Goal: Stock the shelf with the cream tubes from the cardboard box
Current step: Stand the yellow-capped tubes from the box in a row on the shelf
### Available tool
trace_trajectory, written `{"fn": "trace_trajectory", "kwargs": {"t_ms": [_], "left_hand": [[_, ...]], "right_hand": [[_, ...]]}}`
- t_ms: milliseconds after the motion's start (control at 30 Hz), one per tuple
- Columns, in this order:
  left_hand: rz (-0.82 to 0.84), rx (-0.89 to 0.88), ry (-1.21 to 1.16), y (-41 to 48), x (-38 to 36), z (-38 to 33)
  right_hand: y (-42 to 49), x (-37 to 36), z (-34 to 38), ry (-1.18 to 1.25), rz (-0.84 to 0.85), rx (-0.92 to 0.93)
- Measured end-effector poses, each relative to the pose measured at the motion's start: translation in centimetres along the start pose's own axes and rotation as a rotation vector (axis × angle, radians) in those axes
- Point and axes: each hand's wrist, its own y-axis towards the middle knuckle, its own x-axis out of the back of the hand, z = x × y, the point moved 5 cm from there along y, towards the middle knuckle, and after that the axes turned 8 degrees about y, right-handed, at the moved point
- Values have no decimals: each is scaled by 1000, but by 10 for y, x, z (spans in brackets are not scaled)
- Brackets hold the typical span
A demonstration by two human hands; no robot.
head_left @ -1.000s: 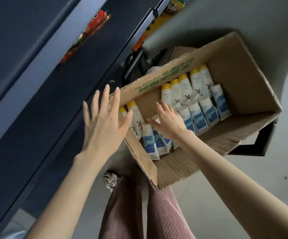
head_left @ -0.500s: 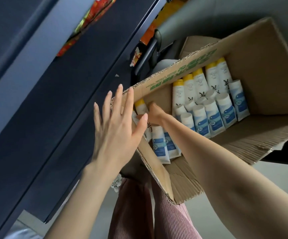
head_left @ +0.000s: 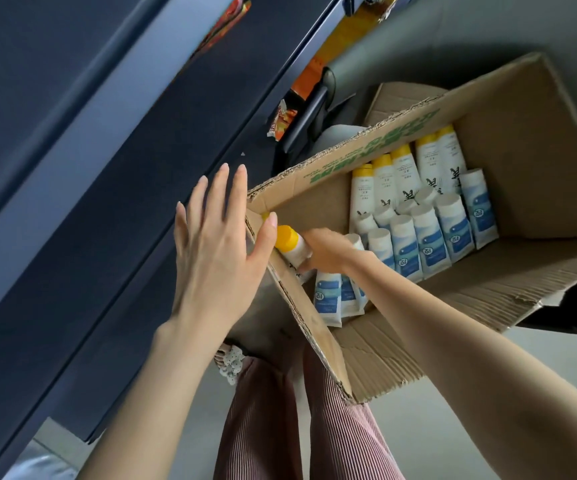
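Right hand [head_left: 328, 254] is gripping a yellow-capped cream tube [head_left: 290, 245] at the 9 o'clock corner inside the cardboard box [head_left: 539, 140]. Left hand [head_left: 218, 244] is spreading wide open, fingers straight, thumb lying over that corner's rim. Other tubes [head_left: 429, 237] are standing packed toward 2 o'clock of the right hand; the dark shelf [head_left: 107, 174] is lying at the box's 9 o'clock.

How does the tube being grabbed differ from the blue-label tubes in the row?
The held tube has a yellow cap; the blue-label tubes have white caps. The held tube is gripped by the right hand; the blue-label tubes lean in a row, untouched. Both are white-bodied, inside the cardboard box.
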Motion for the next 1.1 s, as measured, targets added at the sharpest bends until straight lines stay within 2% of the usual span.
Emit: {"fn": "trace_trajectory", "kwargs": {"t_ms": [133, 233, 400, 500, 600, 767, 933, 1100], "left_hand": [[-4, -14, -31, -2, 4, -3], [-26, -41, -88, -3, 8, -11], [-15, -175, -120, 0, 9, -26], [88, -301, -22, 6, 5, -32], [188, -345, -18, 10, 0, -34], [251, -278, -216, 16, 4, -26], [281, -112, -400, 6, 5, -2], [363, 31, -579, -1, 4, 14]], "right_hand": [[-32, 19, 4, 323, -259, 115], [-58, 47, 11, 414, -355, 183], [-90, 75, 27, 271, -233, 306], [-99, 82, 30, 173, -160, 302], [-107, 89, 27, 214, -158, 263], [-114, 88, 23, 336, -139, 280], [-109, 97, 5, 282, -56, 174], [-112, 113, 12, 571, -42, 245]]}}
